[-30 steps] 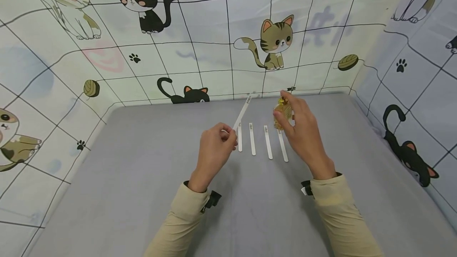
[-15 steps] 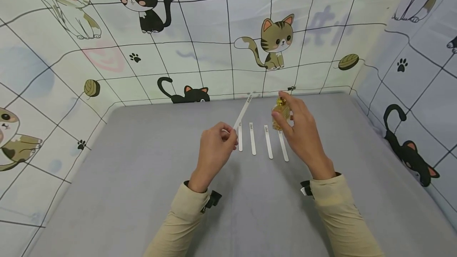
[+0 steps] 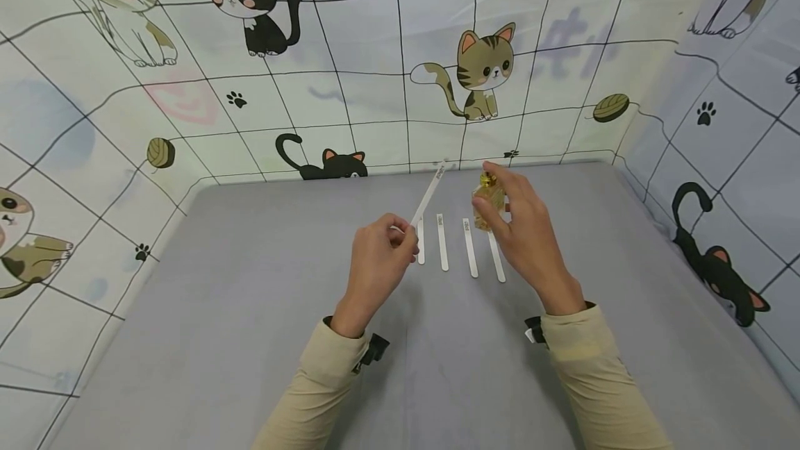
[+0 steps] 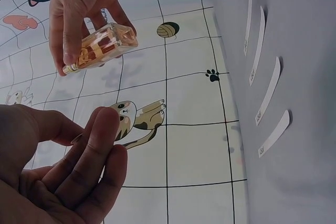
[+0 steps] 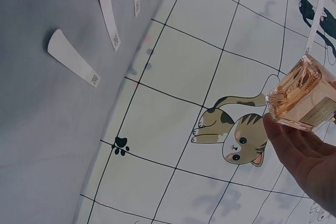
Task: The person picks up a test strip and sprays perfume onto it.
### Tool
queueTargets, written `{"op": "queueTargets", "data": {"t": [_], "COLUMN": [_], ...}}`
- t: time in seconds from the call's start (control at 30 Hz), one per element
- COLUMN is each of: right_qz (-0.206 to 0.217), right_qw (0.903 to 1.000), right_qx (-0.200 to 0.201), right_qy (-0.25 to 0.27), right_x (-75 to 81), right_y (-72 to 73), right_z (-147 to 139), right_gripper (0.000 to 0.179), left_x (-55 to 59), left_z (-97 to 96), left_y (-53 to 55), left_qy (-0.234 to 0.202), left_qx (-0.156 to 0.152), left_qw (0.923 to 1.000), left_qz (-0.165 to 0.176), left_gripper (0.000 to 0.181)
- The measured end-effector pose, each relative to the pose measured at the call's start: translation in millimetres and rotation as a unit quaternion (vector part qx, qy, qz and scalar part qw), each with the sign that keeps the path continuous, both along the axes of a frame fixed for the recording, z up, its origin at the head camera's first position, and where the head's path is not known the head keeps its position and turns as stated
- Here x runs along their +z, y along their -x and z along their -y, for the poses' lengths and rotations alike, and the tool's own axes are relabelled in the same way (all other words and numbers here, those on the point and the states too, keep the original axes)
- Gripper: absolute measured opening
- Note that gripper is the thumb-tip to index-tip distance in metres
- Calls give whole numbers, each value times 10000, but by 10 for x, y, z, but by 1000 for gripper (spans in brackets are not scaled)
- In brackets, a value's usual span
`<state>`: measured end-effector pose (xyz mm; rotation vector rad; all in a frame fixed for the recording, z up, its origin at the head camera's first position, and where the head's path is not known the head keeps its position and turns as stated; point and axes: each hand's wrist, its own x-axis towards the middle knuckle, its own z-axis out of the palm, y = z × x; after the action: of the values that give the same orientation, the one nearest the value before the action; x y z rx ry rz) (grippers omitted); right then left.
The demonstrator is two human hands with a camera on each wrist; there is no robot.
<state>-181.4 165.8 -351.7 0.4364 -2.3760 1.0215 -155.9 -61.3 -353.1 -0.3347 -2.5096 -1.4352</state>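
In the head view my left hand pinches a white perfume test strip near its lower end. The strip tilts up and to the right, with small print at its far tip. My right hand holds a clear glass perfume bottle with amber liquid and a gold top. Its index finger lies on the bottle's top, and thumb and other fingers grip the sides. Bottle and strip are apart, both raised above the table. The right wrist view shows the bottle's base close up; the left wrist view hides the held strip behind the fingers.
Several more white test strips lie in a row on the grey table, printed ends away from me. One is partly covered by the bottle. A white cloth wall with printed cats and grid lines encloses the back and sides.
My right hand has drifted slightly left with the bottle, narrowing the gap to the held strip. My left hand and its strip have barely shifted, slightly to the right.
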Motion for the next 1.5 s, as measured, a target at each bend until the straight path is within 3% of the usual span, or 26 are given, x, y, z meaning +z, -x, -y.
{"op": "queueTargets", "data": {"t": [0.4,1.5], "right_qz": [-14,88], "right_qw": [10000,9995], "right_qx": [22,89], "right_qy": [-59,-293], "right_x": [-11,-53], "right_y": [9,-14], "right_z": [28,87], "right_gripper": [53,54], "left_x": [12,22], "left_z": [-39,-96], "left_y": [-30,-56], "left_qy": [-54,42], "left_qx": [-171,-238], "left_qw": [9998,9997], "left_qz": [-56,-12], "left_gripper": [9,8]}}
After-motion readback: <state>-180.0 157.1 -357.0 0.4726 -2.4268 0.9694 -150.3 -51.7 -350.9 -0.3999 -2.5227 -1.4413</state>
